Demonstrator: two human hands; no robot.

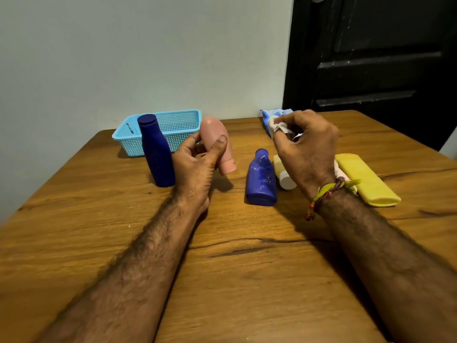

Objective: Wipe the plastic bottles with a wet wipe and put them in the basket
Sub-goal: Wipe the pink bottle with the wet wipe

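Left hand holds pink bottle, thumb and fingers curled round it, cap pointing down, above table. Right hand pinches wipe in curled fingers, to right of pink bottle, apart from it. Blue bottle upright just left of left fingers; basket behind it. Second blue bottle lies below right fingers, yellow bottle further right.

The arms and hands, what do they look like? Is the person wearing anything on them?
Both forearms are bare and hairy, with no sleeves and no gloves. The left hand wears nothing on its wrist. The right hand has a thread bracelet tied at the wrist, yellow-green and dark cords with small red beads hanging from it. No rings or watch show.
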